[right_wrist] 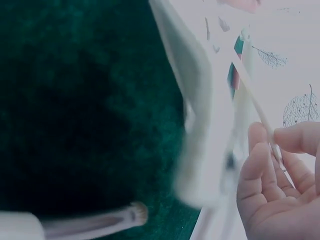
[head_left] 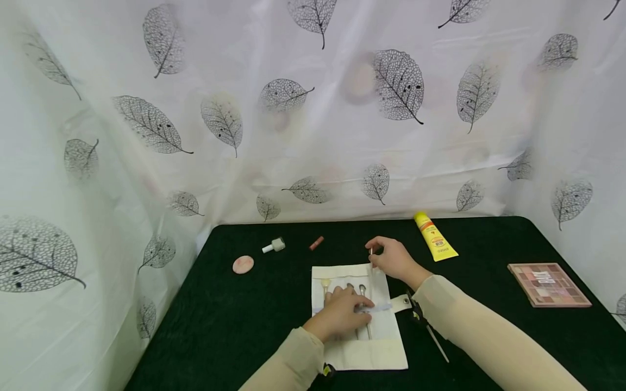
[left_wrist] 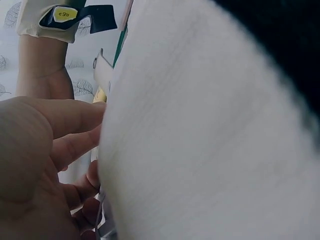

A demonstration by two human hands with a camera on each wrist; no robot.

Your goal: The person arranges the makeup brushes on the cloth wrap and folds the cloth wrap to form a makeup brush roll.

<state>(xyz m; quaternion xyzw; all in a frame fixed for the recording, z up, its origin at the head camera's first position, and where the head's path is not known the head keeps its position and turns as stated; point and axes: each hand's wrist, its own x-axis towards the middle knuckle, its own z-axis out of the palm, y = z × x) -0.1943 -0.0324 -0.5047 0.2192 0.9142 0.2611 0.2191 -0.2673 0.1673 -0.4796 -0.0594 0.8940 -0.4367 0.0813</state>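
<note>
A cream brush roll (head_left: 391, 350) lies unfolded, with several makeup brushes (head_left: 362, 289) tucked under its clear band. My left hand (head_left: 339, 315) rests across its middle, fingers spread over the brushes and band. In the left wrist view, the left fingers (left_wrist: 80, 117) touch the cream fabric, which hides much of that view. Above the roll's top right corner, my right hand (head_left: 393, 260) pinches a thin pale-handled makeup brush (right_wrist: 255, 100) between thumb and fingers. That brush slants toward the roll; its far end is unclear. Another makeup brush (head_left: 437, 345) lies right of the roll.
Left of the roll are a pink round puff (head_left: 243, 264), a nail polish bottle (head_left: 277, 244) and a small reddish tube (head_left: 316, 243). A yellow squeeze tube (head_left: 435, 238) and an eyeshadow palette (head_left: 550, 285) lie right. A leaf-print curtain (head_left: 332, 141) borders the dark green table (head_left: 205, 326).
</note>
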